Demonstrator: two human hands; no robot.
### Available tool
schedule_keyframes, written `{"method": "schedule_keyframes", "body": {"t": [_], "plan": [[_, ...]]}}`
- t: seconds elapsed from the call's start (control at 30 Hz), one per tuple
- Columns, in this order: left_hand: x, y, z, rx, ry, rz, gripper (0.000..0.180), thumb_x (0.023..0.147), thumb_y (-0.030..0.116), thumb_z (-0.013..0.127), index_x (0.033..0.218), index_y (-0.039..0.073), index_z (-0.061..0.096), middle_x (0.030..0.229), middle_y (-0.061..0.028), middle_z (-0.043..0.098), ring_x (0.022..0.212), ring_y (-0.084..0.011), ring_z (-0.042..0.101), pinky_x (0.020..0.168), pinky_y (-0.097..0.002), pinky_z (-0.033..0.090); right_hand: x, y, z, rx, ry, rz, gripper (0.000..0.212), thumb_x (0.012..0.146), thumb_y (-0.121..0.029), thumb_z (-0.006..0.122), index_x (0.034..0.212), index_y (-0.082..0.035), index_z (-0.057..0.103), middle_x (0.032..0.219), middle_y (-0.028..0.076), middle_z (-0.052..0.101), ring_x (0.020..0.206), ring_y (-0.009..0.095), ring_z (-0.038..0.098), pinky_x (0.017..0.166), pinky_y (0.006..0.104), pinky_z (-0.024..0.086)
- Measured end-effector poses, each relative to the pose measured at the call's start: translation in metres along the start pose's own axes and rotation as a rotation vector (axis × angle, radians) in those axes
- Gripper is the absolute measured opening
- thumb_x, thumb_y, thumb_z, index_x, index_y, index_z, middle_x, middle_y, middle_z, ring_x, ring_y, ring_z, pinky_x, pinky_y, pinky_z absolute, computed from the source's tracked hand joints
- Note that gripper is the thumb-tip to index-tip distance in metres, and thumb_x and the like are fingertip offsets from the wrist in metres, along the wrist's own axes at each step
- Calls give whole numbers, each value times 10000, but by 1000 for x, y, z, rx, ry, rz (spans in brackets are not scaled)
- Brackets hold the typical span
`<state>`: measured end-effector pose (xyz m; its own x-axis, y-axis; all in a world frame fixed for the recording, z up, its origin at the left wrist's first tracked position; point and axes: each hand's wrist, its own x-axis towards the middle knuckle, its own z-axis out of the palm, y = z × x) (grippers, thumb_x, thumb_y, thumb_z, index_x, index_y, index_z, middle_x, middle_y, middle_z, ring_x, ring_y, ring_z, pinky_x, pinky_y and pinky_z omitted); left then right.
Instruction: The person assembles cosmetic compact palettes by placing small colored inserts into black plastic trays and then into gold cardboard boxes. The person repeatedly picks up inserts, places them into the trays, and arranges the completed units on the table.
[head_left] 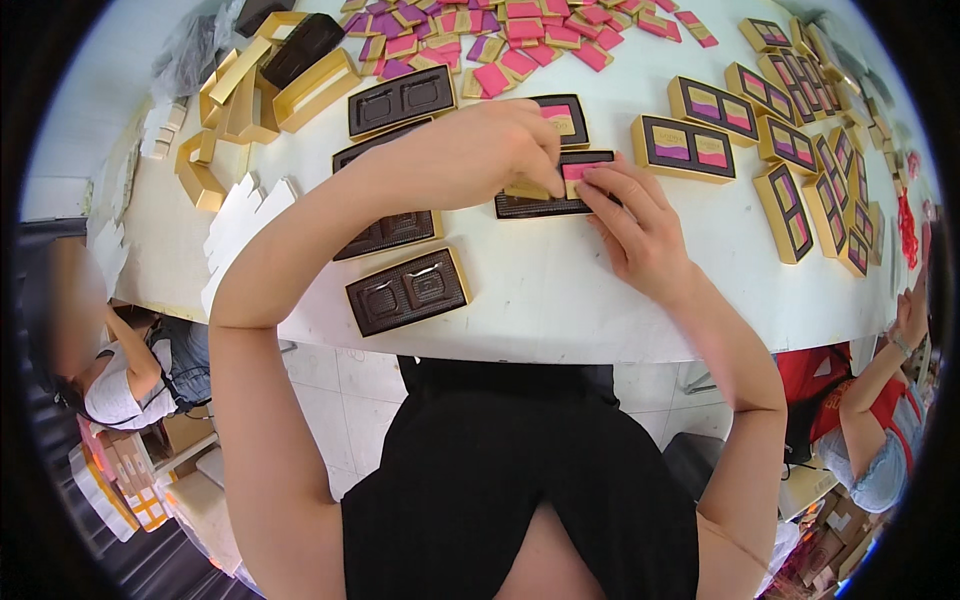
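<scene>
In front of me lies a gold box with a dark two-part tray (540,208), both my hands over it. My left hand (505,150) reaches across from the left with fingers closed in a pinch, at a small gold packet (527,187) in the tray's left part. At the right end, my right hand (638,215) has its thumb and fingertips at a pink and gold packet (573,174). Just behind stands another box (570,128) with a pink packet in its right part; my left hand hides its left side.
Boxes with bare dark trays (408,292) line the left. Loose pink, purple and gold packets (520,35) are heaped at the back. Filled boxes (685,150) cover the right. Gold sleeves (315,92) and white card (240,225) sit far left. People are at both sides.
</scene>
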<state>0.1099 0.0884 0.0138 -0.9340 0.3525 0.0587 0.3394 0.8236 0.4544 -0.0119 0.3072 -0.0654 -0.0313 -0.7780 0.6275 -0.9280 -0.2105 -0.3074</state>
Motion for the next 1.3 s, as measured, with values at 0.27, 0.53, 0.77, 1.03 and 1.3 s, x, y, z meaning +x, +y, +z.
{"method": "schedule_keyframes", "body": {"t": [0.27,0.53,0.77,1.03,1.3], "plan": [[-29,30,24,300,78,-110,501,851,201,648,1308,9,577,1416,-177,514,1337,-319,464,1069,-496,398,-2,1,0,-22,39,36,348,704,102,672,1044,33,652,1096,126,624,1023,334,617,973,470,528],[-45,60,55,506,-51,-305,966,786,589,668,1449,-53,382,1555,-207,315,1486,-358,218,1077,-757,155,1,-4,-2,-128,-25,10,275,732,-7,714,1002,22,673,1044,111,653,1017,301,638,994,495,500],[-49,52,36,292,45,-414,1043,716,571,755,1514,58,322,1617,-197,171,1500,-420,123,1100,-729,156,55,15,-10,-202,-150,-47,500,855,-308,700,1263,-45,581,1301,147,559,1276,321,497,1111,575,324],[-137,53,21,336,-133,-705,1317,459,671,839,1568,270,253,1625,-254,39,1486,-502,26,1043,-801,132,-1,-46,-28,-268,-505,159,738,899,-570,555,1415,-48,479,1511,191,402,1435,348,343,1149,685,73],[-116,7,8,374,-165,-442,1372,367,738,779,1554,246,299,1640,-207,65,1498,-462,52,1097,-758,80,-77,2,-112,-498,-467,390,709,986,-602,337,1461,-90,458,1533,154,398,1461,342,307,1189,603,15]]}}
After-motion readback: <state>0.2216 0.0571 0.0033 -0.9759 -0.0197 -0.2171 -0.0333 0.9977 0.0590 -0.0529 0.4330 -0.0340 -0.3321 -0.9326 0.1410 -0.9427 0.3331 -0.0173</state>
